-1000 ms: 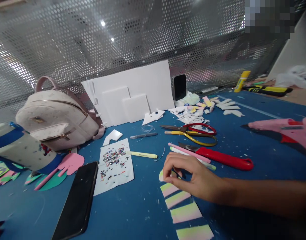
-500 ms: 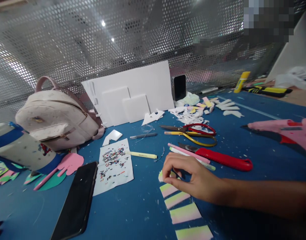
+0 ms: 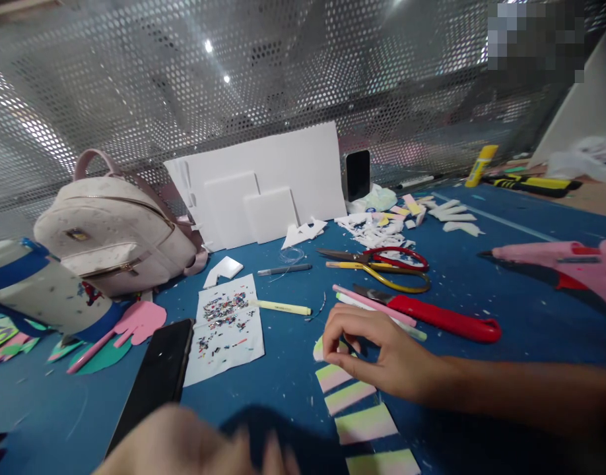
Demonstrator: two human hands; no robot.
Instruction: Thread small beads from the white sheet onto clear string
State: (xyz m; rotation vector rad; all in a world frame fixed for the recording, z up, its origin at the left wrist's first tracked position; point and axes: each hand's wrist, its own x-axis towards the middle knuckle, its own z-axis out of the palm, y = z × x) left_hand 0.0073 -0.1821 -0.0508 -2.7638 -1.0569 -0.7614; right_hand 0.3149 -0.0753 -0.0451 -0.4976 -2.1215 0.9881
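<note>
My right hand [image 3: 375, 349] rests over the upper end of a column of pale green-to-pink strips [image 3: 366, 423]. Its fingers curl down and the thumb tip comes close to the index fingertip; whether anything is pinched there is hidden. A rounded green-and-pink piece [image 3: 319, 349] peeks out beside those fingertips. Low in the picture, my left hand [image 3: 199, 442] is smeared by motion and cut off by the lower edge, so its grip cannot be made out. Just beyond my right hand lie a pink stick [image 3: 372, 303] and red-handled pliers or cutters [image 3: 441, 316].
A black phone [image 3: 152, 376] lies left of a paper sheet [image 3: 253, 353] with tiny coloured bits. Scissors [image 3: 397, 284], a yellow marker [image 3: 286, 308] and white scraps [image 3: 377, 231] lie farther back. A pink glue gun [image 3: 545, 254] is right; a backpack [image 3: 115, 231] and tumbler [image 3: 50, 290] stand left.
My left hand has come into view from below, partly in front of the phone. My right hand stays curled over the strips.
</note>
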